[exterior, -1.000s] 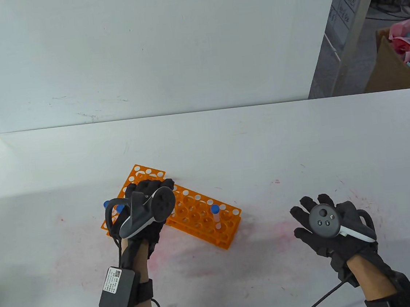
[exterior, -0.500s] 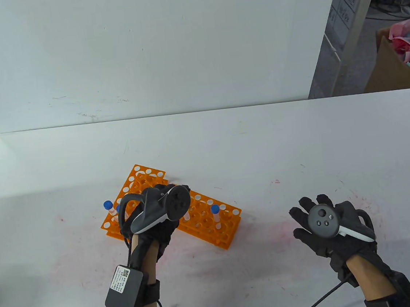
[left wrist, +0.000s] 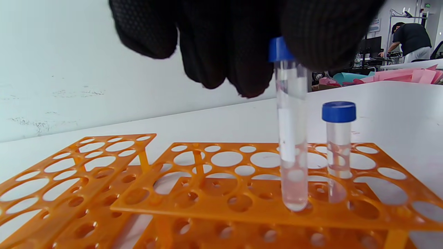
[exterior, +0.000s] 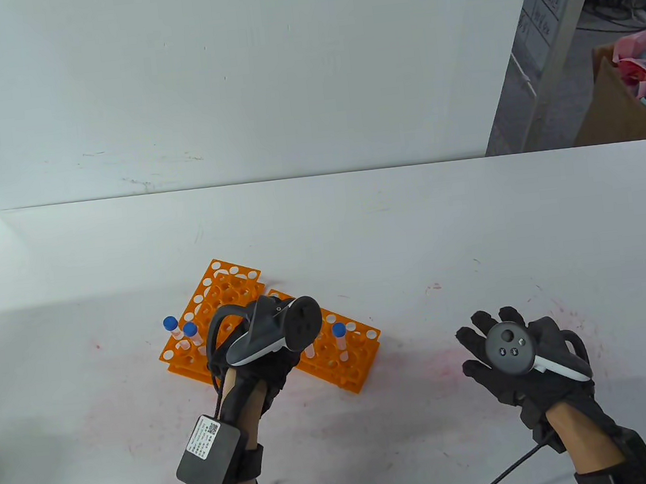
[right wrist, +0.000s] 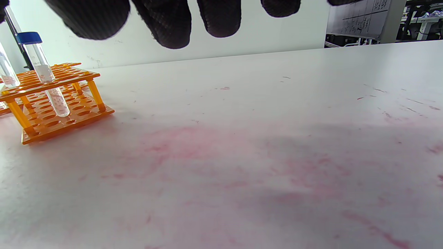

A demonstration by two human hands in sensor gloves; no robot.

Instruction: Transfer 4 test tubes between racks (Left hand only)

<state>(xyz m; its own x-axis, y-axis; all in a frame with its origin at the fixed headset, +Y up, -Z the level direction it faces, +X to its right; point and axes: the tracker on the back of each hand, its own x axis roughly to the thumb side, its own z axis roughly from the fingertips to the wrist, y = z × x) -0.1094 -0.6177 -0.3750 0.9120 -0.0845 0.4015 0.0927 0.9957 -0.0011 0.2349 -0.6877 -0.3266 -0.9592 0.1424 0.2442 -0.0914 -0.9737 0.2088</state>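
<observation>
Two gloved hands sit nearest: the right hand (exterior: 514, 357) lies flat on the white table (exterior: 414, 232) at the near right, fingers spread wide and holding nothing. A black box (exterior: 208, 454) strapped to the left forearm bears a white label with a small code; its print is too small to read. Further in, the left hand (exterior: 265, 354) hovers over the right rack (exterior: 347, 366), its fingers (left wrist: 322, 38) pinching the blue cap of a held tube (left wrist: 290, 138), upright, its rounded bottom at a hole in the rack's top plate. Just right of it a seated tube (exterior: 340, 341) stands in the same rack. To the left, the left rack (exterior: 218, 290), touching its neighbour, carries two more blue-capped tubes (exterior: 182, 333) at its near-left corner. Beyond stands a white backboard (exterior: 225, 79).
</observation>
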